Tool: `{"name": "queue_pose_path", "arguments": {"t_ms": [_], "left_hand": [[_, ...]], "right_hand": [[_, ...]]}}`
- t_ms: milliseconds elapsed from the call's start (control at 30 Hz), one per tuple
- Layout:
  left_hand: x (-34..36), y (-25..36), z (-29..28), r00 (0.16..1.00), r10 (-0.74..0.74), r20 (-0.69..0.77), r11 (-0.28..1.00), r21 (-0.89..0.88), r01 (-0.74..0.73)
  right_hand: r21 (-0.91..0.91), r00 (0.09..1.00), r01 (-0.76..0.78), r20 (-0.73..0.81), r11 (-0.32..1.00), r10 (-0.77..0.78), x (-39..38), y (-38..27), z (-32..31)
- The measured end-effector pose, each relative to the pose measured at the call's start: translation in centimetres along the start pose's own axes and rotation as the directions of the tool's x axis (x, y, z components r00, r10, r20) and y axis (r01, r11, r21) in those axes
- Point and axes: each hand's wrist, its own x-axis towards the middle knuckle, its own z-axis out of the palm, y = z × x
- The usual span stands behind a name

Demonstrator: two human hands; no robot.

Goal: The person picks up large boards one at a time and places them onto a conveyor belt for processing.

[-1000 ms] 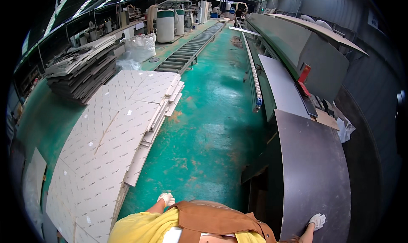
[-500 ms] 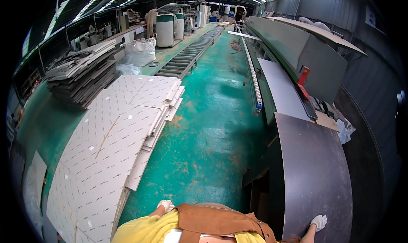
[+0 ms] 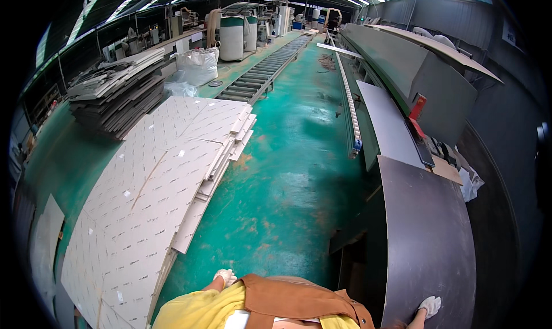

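My right hand [image 3: 430,306], in a white glove, rests on a dark grey panel [image 3: 428,231] at the lower right. Its fingers look extended over the surface, with nothing held. In front of my body at the lower middle is my left hand [image 3: 226,277], also white-gloved, fingers curled in and no object visible in it. It hangs over the green floor, apart from the stacked pale printed boards [image 3: 155,202] on the left. Beyond the dark panel, a lighter grey panel [image 3: 391,119] lies along a long machine [image 3: 422,70].
A roller conveyor [image 3: 267,67] runs into the distance past a white bulk bag [image 3: 197,66]. Further left stands a pile of dark boards [image 3: 118,93]. A narrow roller rail [image 3: 349,104] flanks the machine, with a red part [image 3: 417,107] near its close end.
The view has turned slightly left, so the far surroundings sit a little further right. Both hands stay nearly where they were, the right still on the dark panel.
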Motion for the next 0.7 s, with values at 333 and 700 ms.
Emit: {"name": "queue_pose_path", "arguments": {"t_ms": [333, 700], "left_hand": [[-3.0, 0.1, 0.4, 1.0, 0.012, -0.017, 0.999, -0.047, -0.013], [0.2, -6.6, 1.0, 0.995, -0.101, -0.006, 0.931, -0.353, 0.092]], "right_hand": [[-0.005, 0.999, 0.019, 0.032, 1.0, -0.018, -0.1, -1.0, -1.0], [-0.043, 0.985, 0.151, 0.087, 0.988, -0.146, -8.0, -8.5, -4.0]]}}
